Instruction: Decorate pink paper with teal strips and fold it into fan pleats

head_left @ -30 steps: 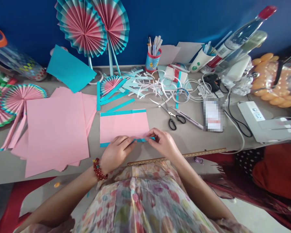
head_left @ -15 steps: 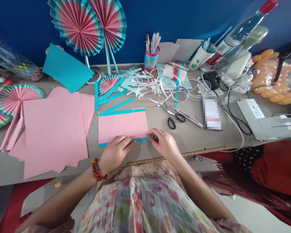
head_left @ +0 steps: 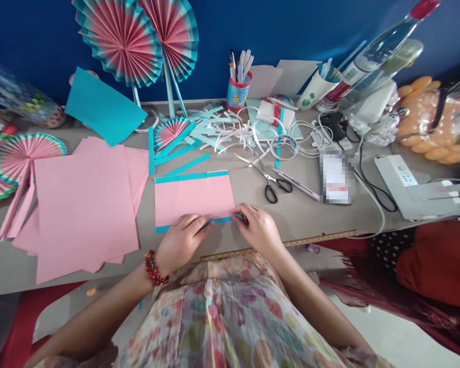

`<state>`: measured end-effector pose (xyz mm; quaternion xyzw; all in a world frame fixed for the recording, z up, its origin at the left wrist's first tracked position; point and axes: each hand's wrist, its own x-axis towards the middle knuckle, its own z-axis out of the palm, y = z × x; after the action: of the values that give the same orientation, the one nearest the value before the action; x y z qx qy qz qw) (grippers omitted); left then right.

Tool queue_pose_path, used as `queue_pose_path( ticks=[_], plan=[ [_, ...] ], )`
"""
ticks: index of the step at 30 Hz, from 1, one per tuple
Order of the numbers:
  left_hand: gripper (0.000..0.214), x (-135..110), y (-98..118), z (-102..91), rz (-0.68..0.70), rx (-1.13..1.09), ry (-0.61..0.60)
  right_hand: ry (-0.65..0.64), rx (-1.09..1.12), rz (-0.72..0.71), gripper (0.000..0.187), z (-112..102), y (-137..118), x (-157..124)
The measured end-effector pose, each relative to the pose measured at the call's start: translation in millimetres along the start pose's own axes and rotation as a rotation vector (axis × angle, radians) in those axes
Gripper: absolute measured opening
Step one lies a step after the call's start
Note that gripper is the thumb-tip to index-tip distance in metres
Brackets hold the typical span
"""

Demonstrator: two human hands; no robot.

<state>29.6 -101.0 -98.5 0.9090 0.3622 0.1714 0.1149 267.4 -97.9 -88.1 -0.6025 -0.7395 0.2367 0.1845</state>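
Note:
A pink paper sheet (head_left: 193, 197) lies in front of me, with blue strips along its far and near long edges. My left hand (head_left: 186, 237) is closed at the near edge, fingers over the paper and thumb by the blue strip (head_left: 225, 220). At the near right corner, my right hand (head_left: 257, 225) pinches the edge between thumb and curled fingers. Its fingertips partly hide that corner. Loose blue strips (head_left: 187, 164) lie beyond the sheet. To its right are scissors (head_left: 270, 185) with black handles and a slim cutter (head_left: 301, 186).
Large pink sheets (head_left: 86, 214) are stacked at left, near a folded paper fan (head_left: 26, 156). Two round fans (head_left: 118, 43) stand against the wall. White paper scraps (head_left: 230, 130), a pen cup (head_left: 238, 94), a phone (head_left: 335, 179) and a white router (head_left: 406, 189) occupy the back and right.
Both hands keep nearly the same place on the near edge of the pink sheet. The view has shifted very slightly; nothing else has visibly moved.

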Motion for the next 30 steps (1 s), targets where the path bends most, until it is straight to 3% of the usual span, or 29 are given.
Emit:
queue_pose_path(
  ticks=[19,30],
  plan=[
    [0.041,-6.6,-4.9,-0.2,0.042,0.046,-0.084,-0.025,-0.059,0.027,0.007,-2.2,2.5,-0.9],
    [0.023,-0.7,-6.6,-7.8,0.024,-0.074,-0.049,-0.024,-0.008,-0.004,0.017,-7.4,3.8,-1.7]
  ],
)
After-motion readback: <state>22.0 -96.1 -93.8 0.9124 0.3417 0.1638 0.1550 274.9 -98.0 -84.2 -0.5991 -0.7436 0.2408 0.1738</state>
